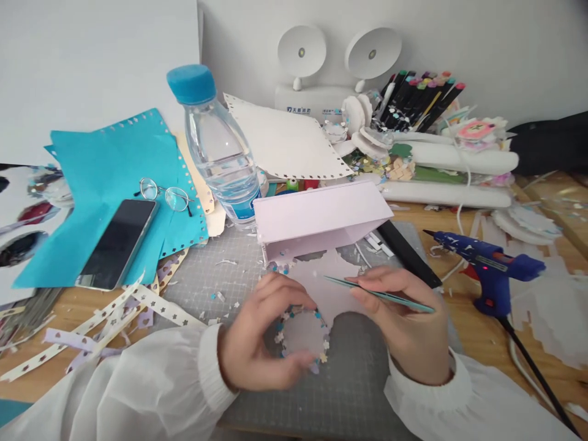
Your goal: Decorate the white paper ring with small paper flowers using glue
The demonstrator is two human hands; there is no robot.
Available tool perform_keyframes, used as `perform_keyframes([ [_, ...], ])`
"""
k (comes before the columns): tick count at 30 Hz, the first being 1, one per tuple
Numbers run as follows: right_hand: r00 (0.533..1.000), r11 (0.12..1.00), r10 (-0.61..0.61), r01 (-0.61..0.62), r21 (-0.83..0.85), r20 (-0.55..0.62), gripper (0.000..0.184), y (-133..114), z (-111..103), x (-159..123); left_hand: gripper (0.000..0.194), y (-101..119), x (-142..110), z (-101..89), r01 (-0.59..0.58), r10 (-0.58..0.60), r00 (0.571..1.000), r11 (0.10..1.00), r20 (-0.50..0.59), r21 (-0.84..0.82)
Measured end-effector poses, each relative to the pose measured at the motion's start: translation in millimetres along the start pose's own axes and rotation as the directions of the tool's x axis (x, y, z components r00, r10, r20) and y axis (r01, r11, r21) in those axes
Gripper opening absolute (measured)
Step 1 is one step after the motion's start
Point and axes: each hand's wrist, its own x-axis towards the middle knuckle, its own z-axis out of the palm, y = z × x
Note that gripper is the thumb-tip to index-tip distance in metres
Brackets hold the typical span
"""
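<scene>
Mat (349, 392) shows between the flower-rimmed disc (305, 334) and its near edge.

Soft, even light washes the tabletop (438, 215), leaving only faint shadows.
Motion blur softens the left fingers (287, 370); wide-angle distortion leans the bottle (220, 147) outward, its plastic catching highlights, while the upper right corner darkens.

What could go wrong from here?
The glue gun shows a red light, so its nozzle, pointing toward the right hand's side, may be hot enough to burn.
Its cord runs beside the right sleeve; a snag could drag the gun.
The left hand might knock bits off the round piece's decorated rim.
</scene>
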Motion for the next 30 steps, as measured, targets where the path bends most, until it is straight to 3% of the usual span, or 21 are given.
perform_keyframes([
  [4, 0.995, 0.991, -0.033, 0.020, 0.133, 0.094, 0.022, -3.4, -3.9, -1.4, 0.014, -1.1, 1.7, -1.5, 0.082, -0.094, 0.989, 0.991, -0.113, -0.105],
  [11, 0.976, 0.988, -0.038, 0.004, 0.156, 0.216, 0.026, -7.2, -3.1, -5.2, 0.011, -4.6, 1.3, 0.9, 0.084, -0.109, 0.986, 0.979, -0.125, -0.186],
  [20, 0.966, 0.962, 0.111, -0.163, 0.218, 0.232, 0.019, -6.2, -1.9, -5.0, 0.012, -5.4, 2.1, -0.9, 0.081, -0.105, 0.987, 0.979, -0.120, -0.190],
  [30, 0.948, 0.934, 0.180, -0.249, 0.258, 0.262, 0.015, -7.9, -1.4, -6.6, 0.011, -3.3, 3.0, -1.9, 0.052, -0.082, 0.987, 0.976, -0.137, -0.210],
])
